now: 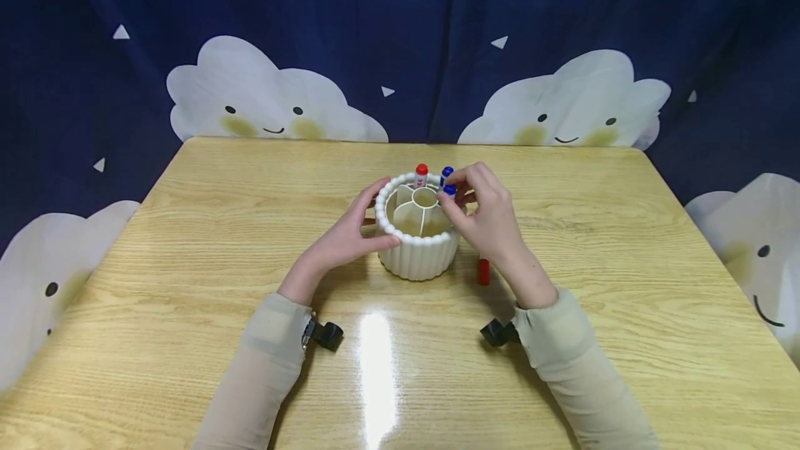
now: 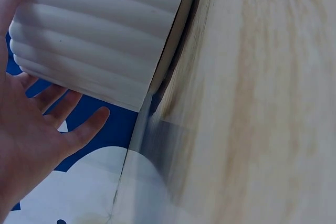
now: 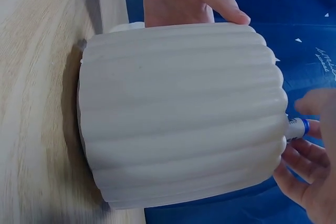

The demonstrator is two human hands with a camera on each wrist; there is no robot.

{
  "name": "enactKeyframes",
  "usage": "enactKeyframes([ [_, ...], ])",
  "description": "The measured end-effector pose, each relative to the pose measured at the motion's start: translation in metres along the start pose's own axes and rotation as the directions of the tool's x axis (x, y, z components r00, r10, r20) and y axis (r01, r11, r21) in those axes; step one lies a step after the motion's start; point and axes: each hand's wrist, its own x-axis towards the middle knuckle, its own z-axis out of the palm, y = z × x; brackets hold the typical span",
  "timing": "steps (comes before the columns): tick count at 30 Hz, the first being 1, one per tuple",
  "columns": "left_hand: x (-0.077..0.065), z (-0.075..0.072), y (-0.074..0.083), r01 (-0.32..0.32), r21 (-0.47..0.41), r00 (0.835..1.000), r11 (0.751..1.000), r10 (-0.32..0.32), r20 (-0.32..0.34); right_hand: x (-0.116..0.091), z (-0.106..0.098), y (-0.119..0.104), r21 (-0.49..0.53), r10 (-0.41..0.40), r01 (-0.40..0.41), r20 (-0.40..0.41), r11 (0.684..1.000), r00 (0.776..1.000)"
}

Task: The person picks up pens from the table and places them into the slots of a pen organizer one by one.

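Observation:
A white fluted pen holder [image 1: 417,255] with a beaded rim and several compartments stands upright on the table. My left hand [image 1: 350,228] steadies its left side, thumb at the front and fingers round the back. At the right rim my right hand [image 1: 487,210] has thumb and index finger about the cap of a blue marker [image 1: 449,190]. This marker [image 3: 297,128] pokes a little above the rim in the right wrist view. A second blue marker [image 1: 446,171] and a red-capped marker [image 1: 421,173] stand at the holder's back.
Another red-capped marker [image 1: 484,271] lies on the wooden table [image 1: 262,179] right of the holder, partly hidden by my right wrist. A dark blue curtain [image 1: 425,33] with clouds hangs behind the table's far edge.

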Motion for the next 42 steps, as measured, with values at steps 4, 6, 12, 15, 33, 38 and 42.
enactKeyframes([
  [4, 0.001, 0.000, -0.002, -0.001, -0.001, 1.000, 1.000, 0.001, -0.002, 0.001, -0.005, 0.001, 0.001, 0.016, -0.016, -0.039, 1.000, 0.999],
  [6, 0.002, 0.000, -0.004, -0.003, -0.006, 1.000, 1.000, 0.003, 0.000, 0.002, -0.008, 0.004, -0.003, 0.016, -0.016, -0.069, 1.000, 0.998],
  [12, 0.008, 0.001, -0.026, -0.004, -0.007, 1.000, 1.000, 0.004, -0.003, 0.005, -0.019, 0.018, -0.057, 0.038, -0.046, -0.139, 0.997, 0.990],
  [15, 0.010, 0.002, -0.036, -0.008, 0.002, 1.000, 1.000, 0.008, -0.011, 0.004, -0.023, 0.028, -0.089, 0.079, -0.093, -0.147, 0.992, 0.986],
  [33, 0.002, 0.000, -0.004, -0.004, -0.014, 1.000, 1.000, 0.004, 0.001, -0.009, -0.018, 0.078, -0.379, 0.570, -0.455, 0.286, 0.805, 0.770],
  [38, 0.002, 0.000, -0.004, -0.011, -0.012, 1.000, 1.000, 0.011, -0.002, -0.015, -0.013, 0.085, -0.430, 0.595, -0.443, 0.333, 0.786, 0.732],
  [42, 0.002, 0.001, -0.004, -0.011, -0.013, 1.000, 1.000, 0.011, -0.004, -0.019, -0.008, 0.087, -0.461, 0.612, -0.440, 0.345, 0.771, 0.711],
])
